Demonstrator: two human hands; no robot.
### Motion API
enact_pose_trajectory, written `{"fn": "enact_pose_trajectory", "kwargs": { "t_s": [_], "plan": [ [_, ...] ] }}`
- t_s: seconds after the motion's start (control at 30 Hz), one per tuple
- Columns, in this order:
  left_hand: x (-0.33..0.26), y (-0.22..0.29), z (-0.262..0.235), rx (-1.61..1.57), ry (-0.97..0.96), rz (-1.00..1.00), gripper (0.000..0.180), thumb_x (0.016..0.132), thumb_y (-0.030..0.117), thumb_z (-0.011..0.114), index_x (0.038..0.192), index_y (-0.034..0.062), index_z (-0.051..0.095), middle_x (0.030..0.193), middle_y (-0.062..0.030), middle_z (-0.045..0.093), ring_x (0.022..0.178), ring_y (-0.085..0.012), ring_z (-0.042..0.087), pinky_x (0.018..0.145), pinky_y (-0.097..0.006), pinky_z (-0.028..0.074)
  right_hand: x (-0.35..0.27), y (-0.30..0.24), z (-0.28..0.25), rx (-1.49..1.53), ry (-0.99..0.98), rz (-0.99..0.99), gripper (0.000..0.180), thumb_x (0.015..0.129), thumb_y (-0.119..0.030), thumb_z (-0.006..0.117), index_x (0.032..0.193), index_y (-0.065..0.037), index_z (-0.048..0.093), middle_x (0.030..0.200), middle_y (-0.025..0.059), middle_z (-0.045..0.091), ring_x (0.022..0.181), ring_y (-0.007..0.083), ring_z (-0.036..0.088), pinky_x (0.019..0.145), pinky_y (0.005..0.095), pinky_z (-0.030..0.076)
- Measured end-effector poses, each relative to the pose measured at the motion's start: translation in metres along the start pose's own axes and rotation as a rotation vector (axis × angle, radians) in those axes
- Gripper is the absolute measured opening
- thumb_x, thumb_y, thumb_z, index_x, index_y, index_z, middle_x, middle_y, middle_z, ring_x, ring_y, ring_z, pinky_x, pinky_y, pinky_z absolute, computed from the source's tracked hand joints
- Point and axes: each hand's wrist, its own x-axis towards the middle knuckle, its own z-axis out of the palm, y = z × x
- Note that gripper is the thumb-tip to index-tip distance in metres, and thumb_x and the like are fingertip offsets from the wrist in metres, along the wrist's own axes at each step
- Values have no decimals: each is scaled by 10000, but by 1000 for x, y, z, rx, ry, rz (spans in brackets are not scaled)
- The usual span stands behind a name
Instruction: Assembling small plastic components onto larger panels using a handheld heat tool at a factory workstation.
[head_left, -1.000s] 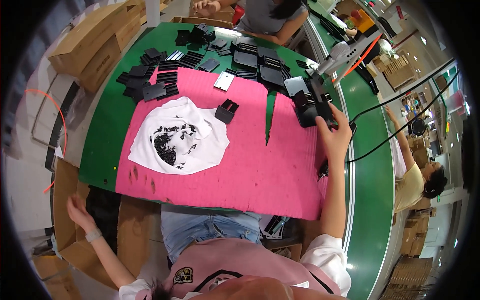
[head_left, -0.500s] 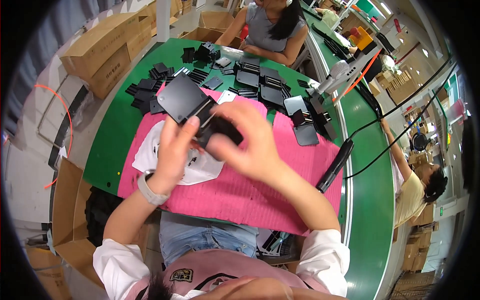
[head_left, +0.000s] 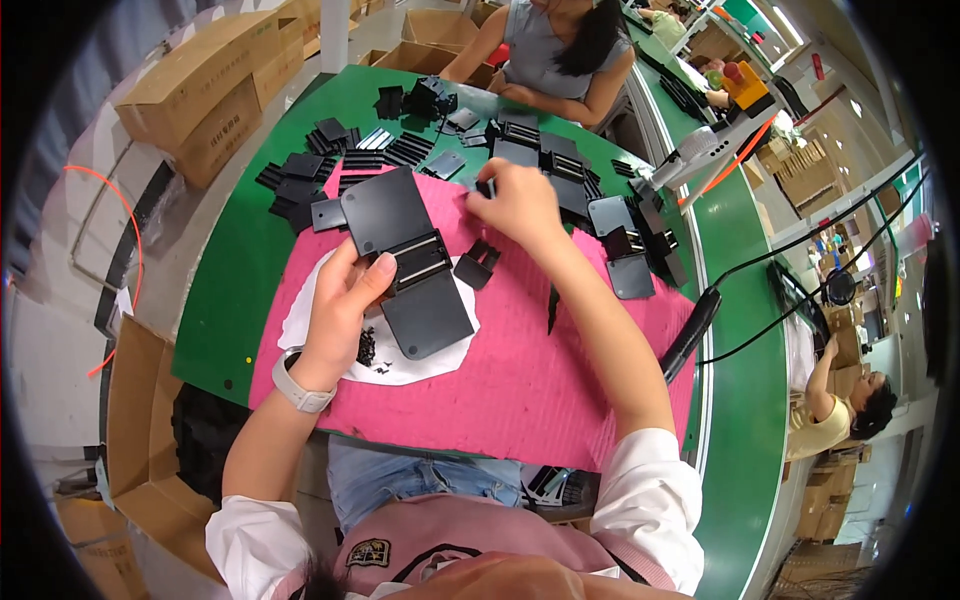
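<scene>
My left hand (head_left: pixel 345 300) grips a dark grey hinged bracket (head_left: pixel 405 325) by its left side, thumb on top. Two rounded flat plates spread from its middle, where two silver rods show. Farther off and to the right, my right hand (head_left: pixel 518 203) has its fingers closed at the mat's far edge, around a small dark piece (head_left: pixel 486 188) that I cannot make out. A small black forked part (head_left: pixel 477 265) lies on the pink mat (head_left: pixel 480 400) just right of the bracket. Beneath the bracket, a white sheet (head_left: pixel 420 370) carries tiny black pieces (head_left: pixel 366 347).
Black parts (head_left: pixel 300 170) lie in groups along the green table's far side, with more hinged brackets (head_left: pixel 625 250) at right. A thick black cabled tool (head_left: pixel 690 335) rests on the mat's right edge. Across the table sits a person (head_left: pixel 565 60). An open carton (head_left: pixel 145 430) stands at left.
My right hand has left the bracket and moved to the mat's far edge. The bracket's second plate now shows fully, and the forked part lies visible on the mat. My left hand keeps its hold.
</scene>
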Motion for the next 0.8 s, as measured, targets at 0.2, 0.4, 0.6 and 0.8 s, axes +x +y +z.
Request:
{"fn": "enact_pose_trajectory", "kwargs": {
  "t_s": [0.2, 0.4, 0.6, 0.8],
  "plan": [
    [0, -7, -2, -21, -102, -125, 341, 929, 259, 558, 1163, 12, 524, 1016, -32, 607, 857, -73, 577, 715, -205, 457, -72, -9, -45, 606, 178, -675, 308, 637, -57, 697, 936, 1, 651, 1014, 135, 661, 915, 281, 645, 782, 351, 527],
    [-5, -3, 10, -19, -252, -202, 383, 937, 241, 550, 1223, -8, 492, 1051, -33, 587, 890, -74, 564, 750, -223, 470, -101, -26, -36, 439, 146, -774, 318, 630, -86, 722, 940, -52, 660, 1039, 91, 653, 983, 291, 618, 765, 372, 540],
    [-2, -2, 0, 147, -342, -215, 323, 939, 238, 549, 1160, 4, 537, 977, -42, 602, 851, -74, 565, 681, -216, 473, -111, -27, -35, 530, 90, -750, 375, 610, -91, 778, 952, -10, 646, 1095, 129, 608, 862, 315, 576, 705, 379, 505],
    [-13, 21, -28, 868, 2, 315, 186, 812, 150, 657, 951, 30, 630, 792, -55, 586, 730, -151, 562, 594, -277, 451, -148, -9, -64, 359, 89, -567, 341, 591, -62, 777, 899, 10, 650, 1024, 150, 628, 843, 319, 583, 699, 381, 503]
  ]
}}
